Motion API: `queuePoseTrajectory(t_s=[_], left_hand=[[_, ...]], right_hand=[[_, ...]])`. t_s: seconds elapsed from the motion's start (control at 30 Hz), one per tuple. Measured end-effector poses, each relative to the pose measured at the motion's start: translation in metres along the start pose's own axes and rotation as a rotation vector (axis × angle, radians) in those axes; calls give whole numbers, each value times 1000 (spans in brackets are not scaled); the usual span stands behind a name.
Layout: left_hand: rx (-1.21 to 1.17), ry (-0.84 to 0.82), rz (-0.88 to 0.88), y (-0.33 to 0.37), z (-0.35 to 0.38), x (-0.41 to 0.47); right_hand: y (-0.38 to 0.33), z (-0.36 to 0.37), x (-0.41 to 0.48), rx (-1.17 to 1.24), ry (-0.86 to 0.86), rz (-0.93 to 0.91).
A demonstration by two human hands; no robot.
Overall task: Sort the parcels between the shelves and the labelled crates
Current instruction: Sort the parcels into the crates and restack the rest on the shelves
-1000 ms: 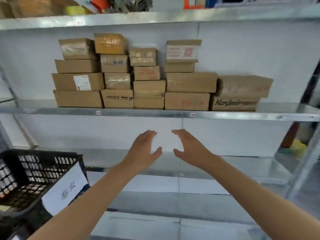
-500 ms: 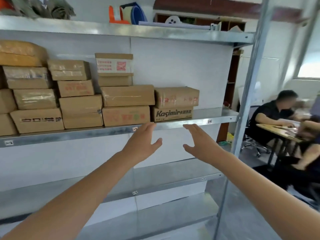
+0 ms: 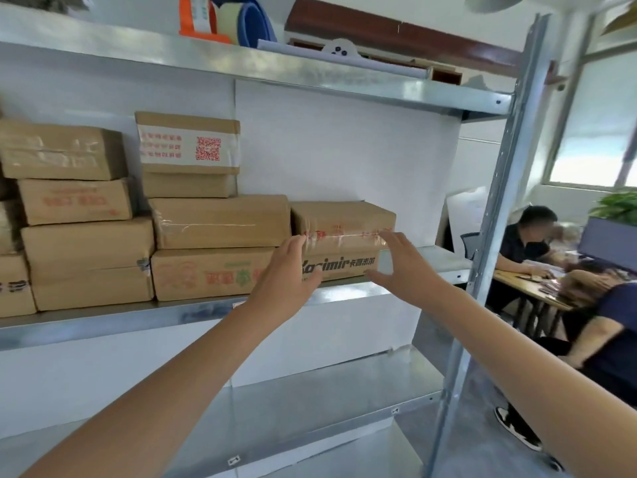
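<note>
Both hands are up in front of the Kasimir box [image 3: 348, 270], which sits on the metal shelf [image 3: 103, 322]. The left hand [image 3: 286, 284] covers its left end and the right hand [image 3: 403, 270] is at its right end, fingers straight and spread wide, thumbs out, gripping nothing, and I honestly can't tell if they're touching it. A taped box [image 3: 344, 219] lies right on top of the Kasimir box, and the other parcels [image 3: 89, 263] are stacked just left of it.
</note>
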State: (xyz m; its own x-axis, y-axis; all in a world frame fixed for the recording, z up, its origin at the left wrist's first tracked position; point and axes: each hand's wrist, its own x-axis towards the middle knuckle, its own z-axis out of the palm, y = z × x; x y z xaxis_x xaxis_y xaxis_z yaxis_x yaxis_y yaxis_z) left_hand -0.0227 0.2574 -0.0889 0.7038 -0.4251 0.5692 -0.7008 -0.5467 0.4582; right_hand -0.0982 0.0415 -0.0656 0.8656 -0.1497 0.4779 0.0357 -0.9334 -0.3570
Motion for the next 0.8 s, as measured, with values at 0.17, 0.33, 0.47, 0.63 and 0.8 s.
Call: queuePoseTrajectory(t_s=[0.17,0.33,0.47,0.63,0.8], left_hand=[[-83,-8,-50,-15,22,29],[-103,1,-65,-18,35,46],[-60,-19,-106,-13,42,55],[-153,-27,-205,-9,43,69],[-235,-13,-275,6,51,71]], right_hand=[[22,16,48,42,69,79],[36,29,80,188,134,221],[48,24,99,383,204,331],[68,18,118,717,56,439],[84,21,122,781,39,457]])
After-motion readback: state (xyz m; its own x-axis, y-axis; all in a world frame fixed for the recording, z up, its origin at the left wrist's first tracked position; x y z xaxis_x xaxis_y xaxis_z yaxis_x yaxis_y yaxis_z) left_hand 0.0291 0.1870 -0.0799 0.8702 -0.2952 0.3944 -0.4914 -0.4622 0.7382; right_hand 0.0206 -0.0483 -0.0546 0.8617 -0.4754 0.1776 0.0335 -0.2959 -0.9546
